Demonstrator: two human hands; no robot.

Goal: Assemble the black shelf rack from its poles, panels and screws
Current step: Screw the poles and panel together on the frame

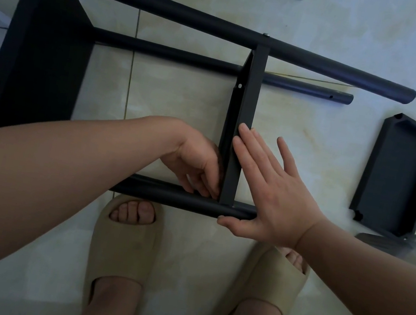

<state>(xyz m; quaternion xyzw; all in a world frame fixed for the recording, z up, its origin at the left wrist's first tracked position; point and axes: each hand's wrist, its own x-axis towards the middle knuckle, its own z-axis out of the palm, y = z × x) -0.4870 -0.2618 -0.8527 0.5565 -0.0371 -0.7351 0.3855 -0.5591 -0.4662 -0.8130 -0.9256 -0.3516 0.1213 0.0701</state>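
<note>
The half-built black shelf rack (47,68) lies on its side on the tiled floor (176,107), its poles running left to right. The left hand (195,160) reaches inside the frame, its fingers (207,185) curled narrowly at the corner where the upright middle panel (242,124) meets the near pole (182,200); whether they pinch a screw there I cannot tell. The right hand (272,193) is spread wide and flat, palm pressed against the outer face of that panel, thumb lying along the near pole. The far pole (224,28) carries a screw head (266,35) above the panel. A loose panel (398,174) lies well apart to the right, underside up. The floor is pale glossy tile with grey grout lines. Two feet in beige slippers (123,253) stand just beside the near pole.
</note>
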